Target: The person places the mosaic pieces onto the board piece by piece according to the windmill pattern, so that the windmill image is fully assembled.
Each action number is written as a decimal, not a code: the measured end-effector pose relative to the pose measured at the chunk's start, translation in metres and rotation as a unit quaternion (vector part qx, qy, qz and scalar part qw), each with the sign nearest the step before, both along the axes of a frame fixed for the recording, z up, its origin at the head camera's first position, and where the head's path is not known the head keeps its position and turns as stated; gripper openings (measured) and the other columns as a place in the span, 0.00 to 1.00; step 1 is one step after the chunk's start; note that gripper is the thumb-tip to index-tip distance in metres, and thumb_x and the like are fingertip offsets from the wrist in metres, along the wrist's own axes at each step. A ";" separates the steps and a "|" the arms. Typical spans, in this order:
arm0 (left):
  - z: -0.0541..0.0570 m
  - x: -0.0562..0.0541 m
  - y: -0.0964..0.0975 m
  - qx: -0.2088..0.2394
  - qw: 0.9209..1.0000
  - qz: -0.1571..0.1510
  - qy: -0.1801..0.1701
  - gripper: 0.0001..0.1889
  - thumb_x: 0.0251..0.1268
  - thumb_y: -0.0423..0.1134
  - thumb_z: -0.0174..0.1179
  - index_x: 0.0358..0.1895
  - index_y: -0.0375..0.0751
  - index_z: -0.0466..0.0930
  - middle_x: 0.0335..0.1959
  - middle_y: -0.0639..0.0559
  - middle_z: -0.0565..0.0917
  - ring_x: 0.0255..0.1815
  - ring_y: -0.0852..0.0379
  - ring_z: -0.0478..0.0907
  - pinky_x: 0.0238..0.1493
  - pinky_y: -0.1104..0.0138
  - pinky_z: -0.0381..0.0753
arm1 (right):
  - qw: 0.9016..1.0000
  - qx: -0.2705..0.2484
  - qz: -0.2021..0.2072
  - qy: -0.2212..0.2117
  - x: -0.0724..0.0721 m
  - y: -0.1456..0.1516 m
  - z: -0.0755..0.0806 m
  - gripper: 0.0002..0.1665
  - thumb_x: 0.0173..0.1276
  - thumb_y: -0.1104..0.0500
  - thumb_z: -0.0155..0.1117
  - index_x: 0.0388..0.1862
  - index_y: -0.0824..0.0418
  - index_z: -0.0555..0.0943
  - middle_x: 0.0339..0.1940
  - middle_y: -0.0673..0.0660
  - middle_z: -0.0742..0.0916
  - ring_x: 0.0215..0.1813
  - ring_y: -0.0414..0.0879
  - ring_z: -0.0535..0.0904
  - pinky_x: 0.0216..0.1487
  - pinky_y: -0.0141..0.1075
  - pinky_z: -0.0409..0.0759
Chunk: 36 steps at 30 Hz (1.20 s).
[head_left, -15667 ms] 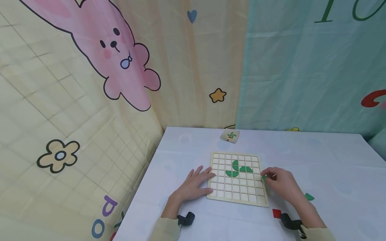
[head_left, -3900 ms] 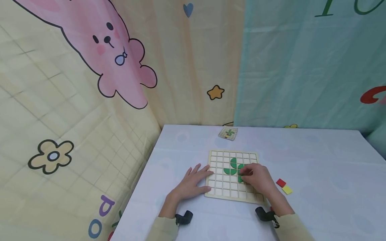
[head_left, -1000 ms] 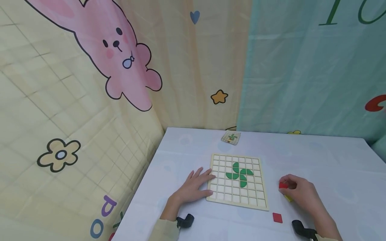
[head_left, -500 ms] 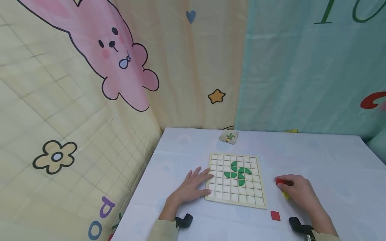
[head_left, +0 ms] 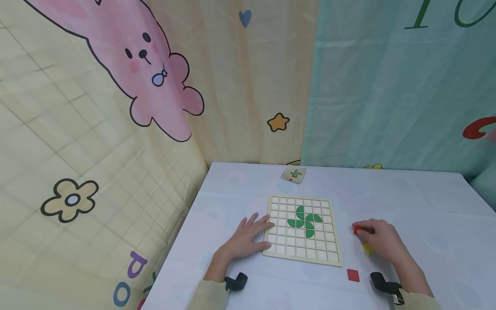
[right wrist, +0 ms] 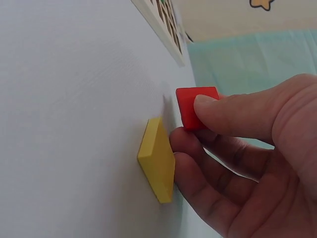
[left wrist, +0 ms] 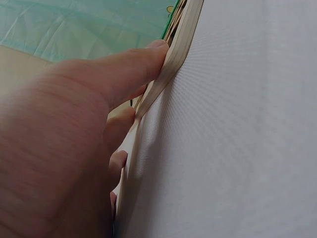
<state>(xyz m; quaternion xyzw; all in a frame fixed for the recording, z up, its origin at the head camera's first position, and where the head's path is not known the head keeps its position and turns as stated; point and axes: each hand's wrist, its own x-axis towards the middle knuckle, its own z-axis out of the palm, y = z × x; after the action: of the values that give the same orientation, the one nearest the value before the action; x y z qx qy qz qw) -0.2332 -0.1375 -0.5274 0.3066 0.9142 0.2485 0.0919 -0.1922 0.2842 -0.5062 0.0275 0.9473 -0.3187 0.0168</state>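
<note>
A wooden grid board (head_left: 284,249) lies on the table, with several green quarter-round tiles (head_left: 309,233) forming a pinwheel in its cells. At its left edge rests my left hand (head_left: 246,239), fingers spread and straight. In the left wrist view, the thumb (left wrist: 133,67) touches the board's rim. Right of the board, my right hand (head_left: 381,239) pinches a red square tile (right wrist: 188,106) between thumb and fingers. Just beneath it, a yellow square tile (right wrist: 161,166) stands on the table in the right wrist view, close to the curled lower fingers. Part of the red tile is hidden by the thumb.
A second red square tile (head_left: 353,275) lies flat near the board's lower right corner. Behind the board is a small pattern card (head_left: 293,174) printed with a similar pinwheel. Printed curtains (head_left: 248,86) hang along the back and left of the white table (head_left: 426,206).
Green tiles were added to the board since the earliest frame. My right hand left the board and took up the red tile beside the yellow one. My left hand has stayed put.
</note>
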 end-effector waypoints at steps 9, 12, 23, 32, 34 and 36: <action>-0.001 0.000 0.001 0.003 1.000 0.004 0.001 0.33 0.70 0.63 0.55 0.76 0.63 0.64 0.81 0.64 0.52 0.83 0.50 0.38 0.78 0.45 0.37 | 1.000 -0.010 0.000 0.023 -0.006 -0.010 0.007 0.19 0.66 0.63 0.71 0.56 0.62 0.85 0.50 0.64 0.85 0.47 0.57 0.78 0.39 0.42 0.83; 0.000 0.000 0.001 0.005 1.000 0.005 0.002 0.33 0.70 0.63 0.56 0.76 0.63 0.65 0.81 0.64 0.52 0.83 0.50 0.39 0.78 0.44 0.37 | 0.999 -0.013 0.000 0.031 -0.009 -0.014 0.007 0.18 0.66 0.63 0.71 0.56 0.61 0.85 0.48 0.62 0.85 0.46 0.56 0.79 0.39 0.40 0.83; -0.001 0.000 0.000 0.008 1.000 0.003 -0.004 0.33 0.70 0.63 0.56 0.76 0.62 0.65 0.81 0.64 0.52 0.83 0.50 0.38 0.78 0.45 0.37 | 0.999 -0.031 0.007 0.044 -0.013 -0.033 0.009 0.18 0.66 0.63 0.71 0.55 0.60 0.85 0.46 0.59 0.86 0.46 0.54 0.79 0.39 0.36 0.80; -0.002 0.001 0.000 0.010 1.000 0.005 -0.011 0.34 0.70 0.63 0.55 0.77 0.62 0.64 0.81 0.65 0.52 0.83 0.51 0.38 0.78 0.45 0.36 | 0.997 -0.066 0.010 0.043 -0.017 -0.052 0.009 0.17 0.65 0.62 0.73 0.53 0.59 0.85 0.46 0.57 0.87 0.46 0.53 0.81 0.42 0.41 0.85; -0.001 0.001 0.000 0.009 1.000 0.005 -0.010 0.33 0.70 0.63 0.55 0.76 0.62 0.64 0.81 0.65 0.52 0.83 0.51 0.38 0.78 0.45 0.36 | 0.997 -0.071 0.012 0.043 -0.018 -0.056 0.009 0.17 0.65 0.63 0.73 0.53 0.60 0.85 0.46 0.57 0.87 0.46 0.52 0.81 0.42 0.41 0.86; 0.000 0.000 0.000 0.008 1.000 0.004 -0.008 0.33 0.70 0.63 0.56 0.76 0.63 0.65 0.81 0.65 0.52 0.83 0.51 0.38 0.78 0.45 0.36 | 0.996 -0.074 0.013 0.038 -0.019 -0.060 0.009 0.16 0.65 0.63 0.73 0.52 0.60 0.85 0.46 0.57 0.87 0.45 0.52 0.81 0.42 0.41 0.86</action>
<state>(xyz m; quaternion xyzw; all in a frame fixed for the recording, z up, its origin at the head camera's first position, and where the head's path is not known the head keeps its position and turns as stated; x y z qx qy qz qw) -0.2328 -0.1377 -0.5272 0.3014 0.9126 0.2591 0.0956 -0.2112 0.2238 -0.4970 0.0013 0.9215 -0.3882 -0.0133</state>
